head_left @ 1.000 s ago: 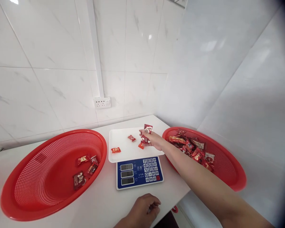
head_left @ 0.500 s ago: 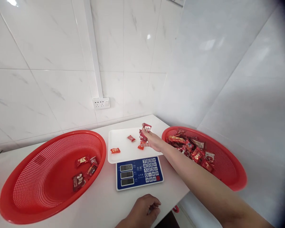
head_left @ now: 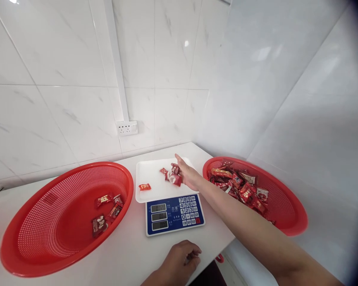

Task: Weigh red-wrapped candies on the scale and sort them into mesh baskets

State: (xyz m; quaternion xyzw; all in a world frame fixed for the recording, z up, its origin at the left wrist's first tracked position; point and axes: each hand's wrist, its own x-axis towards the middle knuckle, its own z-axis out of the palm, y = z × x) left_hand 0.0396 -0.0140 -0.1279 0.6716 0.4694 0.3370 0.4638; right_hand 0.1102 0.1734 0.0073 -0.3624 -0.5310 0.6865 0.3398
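My right hand is over the right part of the white weighing tray, with its fingers spread apart. Against its fingertips, several red-wrapped sweets are dropping or lying loose, slightly blurred. Another red packet lies alone on the tray's left side. Below the tray is the blue scale panel with number keys and three small displays. My left hand rests at the table's front edge, its fingers loosely curled in and nothing visible in them.
At left stands a large red plastic basket with several wrapped sweets inside. Another red basket, at right, holds a heap of red packets beside my right forearm. Behind the table is a tiled wall with a socket.
My right hand has opened and let go of the sweets it held; they are now at its fingertips over the tray. My left hand has hardly moved.
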